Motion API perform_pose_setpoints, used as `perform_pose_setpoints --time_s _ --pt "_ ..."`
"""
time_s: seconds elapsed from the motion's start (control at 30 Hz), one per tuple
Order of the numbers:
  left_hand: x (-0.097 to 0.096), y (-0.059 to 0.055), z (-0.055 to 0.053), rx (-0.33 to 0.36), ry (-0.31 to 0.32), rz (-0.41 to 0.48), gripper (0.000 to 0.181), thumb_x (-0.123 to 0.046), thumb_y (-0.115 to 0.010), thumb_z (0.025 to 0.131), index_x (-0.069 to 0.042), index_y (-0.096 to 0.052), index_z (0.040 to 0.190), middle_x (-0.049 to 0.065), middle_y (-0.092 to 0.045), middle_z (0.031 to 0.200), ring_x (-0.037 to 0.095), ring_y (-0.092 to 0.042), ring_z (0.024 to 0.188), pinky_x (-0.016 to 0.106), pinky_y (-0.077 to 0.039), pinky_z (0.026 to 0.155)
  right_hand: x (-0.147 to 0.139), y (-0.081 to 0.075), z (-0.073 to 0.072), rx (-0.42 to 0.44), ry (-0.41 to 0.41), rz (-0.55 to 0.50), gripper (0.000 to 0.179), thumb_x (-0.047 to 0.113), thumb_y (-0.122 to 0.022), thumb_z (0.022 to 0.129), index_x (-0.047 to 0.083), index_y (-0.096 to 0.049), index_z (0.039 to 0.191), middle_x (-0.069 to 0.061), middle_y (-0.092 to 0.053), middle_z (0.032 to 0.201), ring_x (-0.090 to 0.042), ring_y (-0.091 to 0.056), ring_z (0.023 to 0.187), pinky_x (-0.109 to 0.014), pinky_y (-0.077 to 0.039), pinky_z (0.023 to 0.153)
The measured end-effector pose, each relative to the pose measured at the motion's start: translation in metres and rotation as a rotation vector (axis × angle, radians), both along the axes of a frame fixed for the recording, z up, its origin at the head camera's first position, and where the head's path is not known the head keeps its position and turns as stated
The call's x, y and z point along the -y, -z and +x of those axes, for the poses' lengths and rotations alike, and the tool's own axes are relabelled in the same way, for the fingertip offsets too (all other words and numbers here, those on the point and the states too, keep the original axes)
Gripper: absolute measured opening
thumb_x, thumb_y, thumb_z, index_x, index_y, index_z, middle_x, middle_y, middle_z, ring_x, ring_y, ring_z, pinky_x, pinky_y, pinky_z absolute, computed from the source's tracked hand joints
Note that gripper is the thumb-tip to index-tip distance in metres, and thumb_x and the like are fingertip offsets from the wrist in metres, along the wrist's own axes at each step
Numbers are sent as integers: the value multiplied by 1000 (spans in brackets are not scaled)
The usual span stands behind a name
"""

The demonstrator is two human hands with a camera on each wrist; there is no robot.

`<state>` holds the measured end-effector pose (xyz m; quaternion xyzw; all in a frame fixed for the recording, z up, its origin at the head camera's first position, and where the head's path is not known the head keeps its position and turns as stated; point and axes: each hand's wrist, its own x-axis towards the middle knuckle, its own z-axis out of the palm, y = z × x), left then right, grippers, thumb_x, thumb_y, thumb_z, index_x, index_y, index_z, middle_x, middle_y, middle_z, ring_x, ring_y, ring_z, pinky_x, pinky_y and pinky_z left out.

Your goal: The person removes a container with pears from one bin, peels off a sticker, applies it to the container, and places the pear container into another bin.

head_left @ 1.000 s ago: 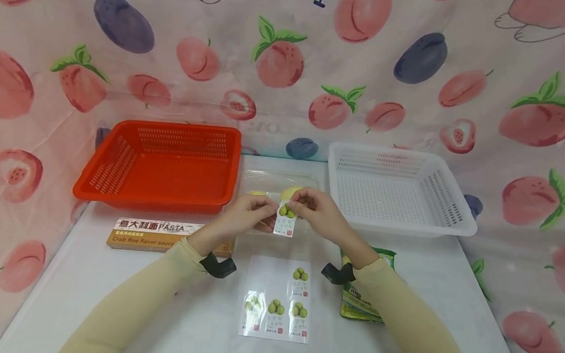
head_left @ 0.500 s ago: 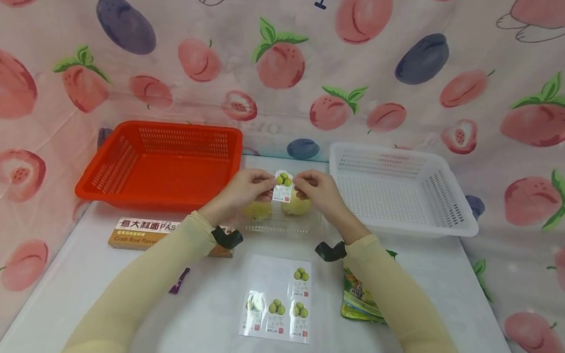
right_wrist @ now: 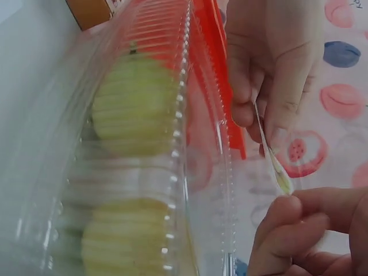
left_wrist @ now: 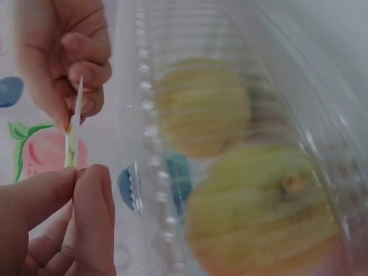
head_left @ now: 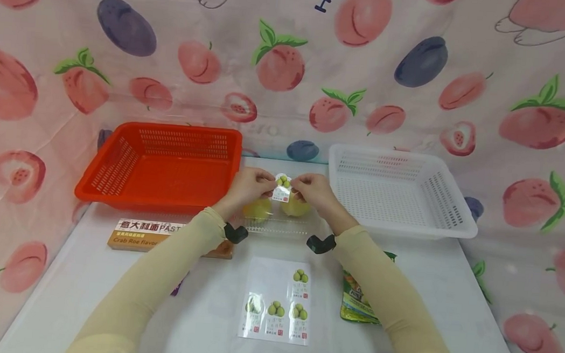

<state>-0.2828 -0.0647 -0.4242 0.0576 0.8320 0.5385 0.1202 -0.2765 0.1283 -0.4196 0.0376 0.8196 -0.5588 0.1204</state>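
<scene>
A small white sticker [head_left: 281, 191] printed with green fruits is stretched between both hands above the clear plastic container [head_left: 274, 227]. My left hand [head_left: 251, 186] pinches its left edge between thumb and fingers. The right hand [head_left: 314, 193] pinches the opposite edge the same way. In the left wrist view the sticker [left_wrist: 73, 138] shows nearly edge-on. Under the ribbed clear plastic lie two round yellow-green fruits, one on the left [head_left: 258, 210] and one on the right [head_left: 295, 205]. Both hands are beside the container's far rim in the wrist views.
A sticker sheet [head_left: 269, 275] lies on the table nearer me. The red basket [head_left: 165, 180] stands back left, the white basket [head_left: 378, 198] back right. A pasta box [head_left: 133, 237], a purple packet [head_left: 177, 288] and a green packet [head_left: 354, 305] lie partly behind the arms.
Both hands have moved away from me with the sticker, up over the container's far side. The right hand has shifted from the sticker's top to its right edge. Over the last half second they barely move.
</scene>
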Motion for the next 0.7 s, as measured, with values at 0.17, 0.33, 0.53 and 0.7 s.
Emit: perform_pose_setpoints --time_s 0.17,0.33,0.53,0.7 --pt "-2 1 1 -94 -8 -145 17 -20 -72 91 -6 -69 99 4 -70 78 17 -67 70 29 -57 65 1 0 -3 26 9 113 27 23 -63 96 -1 -69 106 -10 -63 93 -17 -54 74 -24 -48 62" --pt "-4 1 1 -124 -18 -220 14 -20 -73 89 -7 -70 93 3 -68 77 16 -65 68 29 -55 64 2 1 -6 8 4 197 26 23 -65 94 -1 -71 103 -9 -63 90 -15 -52 70 -21 -45 56" --pt "-6 4 1 -93 -9 -276 13 -22 -73 90 -10 -70 91 2 -68 79 18 -63 71 30 -54 65 5 3 -8 -21 -18 325 24 26 -66 93 2 -73 95 -8 -67 87 -15 -55 69 -24 -46 56" --pt "-6 9 0 -169 21 -330 12 -21 -72 90 -9 -73 91 1 -68 79 19 -61 73 30 -52 67 8 6 -7 -43 -31 423 24 28 -68 91 5 -74 92 -6 -69 84 -18 -58 72 -26 -47 59"
